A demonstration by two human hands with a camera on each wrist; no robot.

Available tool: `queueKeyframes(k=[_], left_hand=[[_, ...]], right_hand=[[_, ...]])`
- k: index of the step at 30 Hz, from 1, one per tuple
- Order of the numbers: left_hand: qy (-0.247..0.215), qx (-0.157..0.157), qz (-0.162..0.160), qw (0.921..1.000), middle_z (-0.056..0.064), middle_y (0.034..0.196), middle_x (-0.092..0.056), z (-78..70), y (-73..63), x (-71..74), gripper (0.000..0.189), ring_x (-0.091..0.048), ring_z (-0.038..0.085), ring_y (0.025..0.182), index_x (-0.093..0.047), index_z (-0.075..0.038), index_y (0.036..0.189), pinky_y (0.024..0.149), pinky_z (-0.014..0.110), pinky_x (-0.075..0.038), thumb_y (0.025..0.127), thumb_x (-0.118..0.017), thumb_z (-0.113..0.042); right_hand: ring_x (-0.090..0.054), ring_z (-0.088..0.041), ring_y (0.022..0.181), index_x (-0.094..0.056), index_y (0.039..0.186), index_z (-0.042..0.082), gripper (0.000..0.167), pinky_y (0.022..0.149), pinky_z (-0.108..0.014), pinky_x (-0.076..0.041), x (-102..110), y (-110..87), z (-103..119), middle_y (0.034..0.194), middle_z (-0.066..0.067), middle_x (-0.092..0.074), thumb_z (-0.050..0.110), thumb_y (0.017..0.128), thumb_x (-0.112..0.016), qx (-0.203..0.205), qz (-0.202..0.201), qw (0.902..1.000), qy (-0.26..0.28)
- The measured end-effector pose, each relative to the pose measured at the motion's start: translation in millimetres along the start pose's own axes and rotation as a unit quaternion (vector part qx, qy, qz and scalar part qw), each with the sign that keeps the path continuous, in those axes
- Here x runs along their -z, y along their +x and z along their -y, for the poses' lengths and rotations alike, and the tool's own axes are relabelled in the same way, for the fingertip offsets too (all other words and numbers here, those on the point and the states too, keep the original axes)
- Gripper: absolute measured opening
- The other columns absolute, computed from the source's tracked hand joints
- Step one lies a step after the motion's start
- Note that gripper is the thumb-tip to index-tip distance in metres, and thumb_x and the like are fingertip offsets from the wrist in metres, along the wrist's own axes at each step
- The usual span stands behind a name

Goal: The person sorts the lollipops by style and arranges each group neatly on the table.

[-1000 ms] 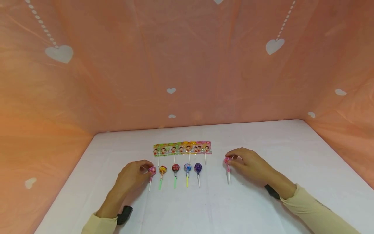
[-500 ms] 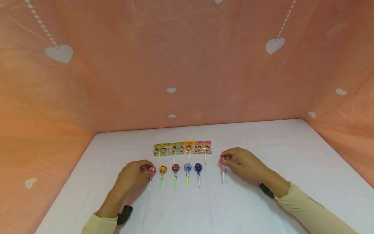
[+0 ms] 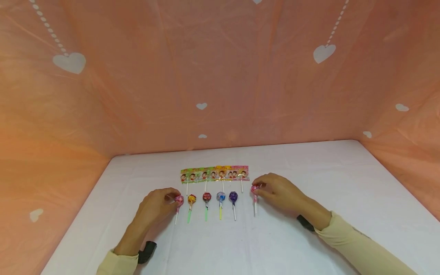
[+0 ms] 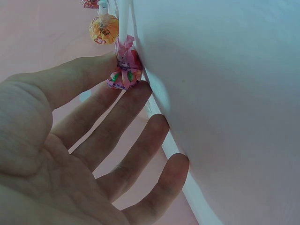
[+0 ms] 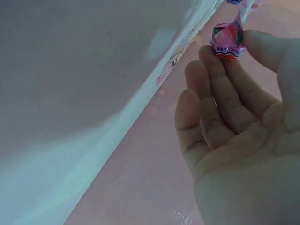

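Observation:
My left hand [image 3: 156, 208] pinches the head of a pink-wrapped lollipop [image 3: 179, 199] at the left end of a row; thumb and fingertips meet its wrapper [image 4: 126, 68] in the left wrist view. Between thumb and fingers, my right hand [image 3: 280, 193] holds another pink lollipop [image 3: 254, 190], stick towards me, just right of the row. The row between the hands has a yellow lollipop [image 3: 191, 199], a red one [image 3: 206, 197], a blue one [image 3: 220, 196] and a purple one [image 3: 233, 197], all with sticks pointing towards me.
Behind the row lie several flat-packed lollipops in green, orange and pink wrappers [image 3: 206, 174], their white sticks pointing forward to the row. The white table [image 3: 220, 248] is bounded by an orange cloth [image 3: 227, 95] with white hearts at the back and sides.
My right hand has moved left with its pink lollipop, closer to the purple one. The left hand has stayed in place on its lollipop.

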State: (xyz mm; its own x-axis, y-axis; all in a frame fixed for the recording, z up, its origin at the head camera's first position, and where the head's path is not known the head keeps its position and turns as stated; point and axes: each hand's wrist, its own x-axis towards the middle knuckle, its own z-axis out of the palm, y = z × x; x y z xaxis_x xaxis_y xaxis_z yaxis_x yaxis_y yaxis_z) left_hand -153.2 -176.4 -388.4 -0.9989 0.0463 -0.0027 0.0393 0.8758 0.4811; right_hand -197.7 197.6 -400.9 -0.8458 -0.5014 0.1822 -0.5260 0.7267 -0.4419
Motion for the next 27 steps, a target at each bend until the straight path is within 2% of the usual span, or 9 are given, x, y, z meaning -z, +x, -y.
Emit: queueKeyframes(k=[9, 17, 27], left_hand=[[-0.001, -0.004, -0.003, 1.0000, 0.004, 0.101, -0.074, -0.2, -0.7, 0.1, 0.020, -0.065, 0.023, 0.096, -0.075, -0.016, 0.106, 0.082, 0.050, -0.050, 0.086, -0.074, -0.019], [-0.004, 0.004, -0.001, 1.0000, 0.005, 0.105, -0.074, -0.4, -1.2, -0.4, 0.022, -0.065, 0.025, 0.099, -0.074, -0.015, 0.109, 0.086, 0.051, -0.051, 0.088, -0.073, -0.020], [0.001, 0.002, 0.000, 1.0000, 0.005, 0.103, -0.074, -0.7, -0.9, -0.2, 0.021, -0.065, 0.024, 0.098, -0.075, -0.015, 0.108, 0.084, 0.051, -0.050, 0.087, -0.073, -0.020]], right_hand=[[-0.064, -0.014, 0.107, -0.070, 0.114, 0.020, 0.024, 0.099, -0.041, -0.050, -3.9, 2.8, 7.0, 0.110, 0.007, -0.070, 0.034, 0.095, -0.066, 0.014, 0.009, 0.9997, -0.018], [-0.063, -0.010, 0.102, -0.071, 0.111, 0.020, 0.023, 0.094, -0.037, -0.052, -9.2, 9.2, 12.1, 0.106, 0.008, -0.070, 0.035, 0.094, -0.066, 0.050, 0.009, 0.9980, -0.038], [-0.060, -0.005, 0.092, -0.072, 0.109, 0.020, 0.022, 0.088, -0.034, -0.052, -16.6, 14.3, 17.2, 0.100, 0.009, -0.068, 0.036, 0.095, -0.066, 0.053, 0.035, 0.9968, -0.049]])
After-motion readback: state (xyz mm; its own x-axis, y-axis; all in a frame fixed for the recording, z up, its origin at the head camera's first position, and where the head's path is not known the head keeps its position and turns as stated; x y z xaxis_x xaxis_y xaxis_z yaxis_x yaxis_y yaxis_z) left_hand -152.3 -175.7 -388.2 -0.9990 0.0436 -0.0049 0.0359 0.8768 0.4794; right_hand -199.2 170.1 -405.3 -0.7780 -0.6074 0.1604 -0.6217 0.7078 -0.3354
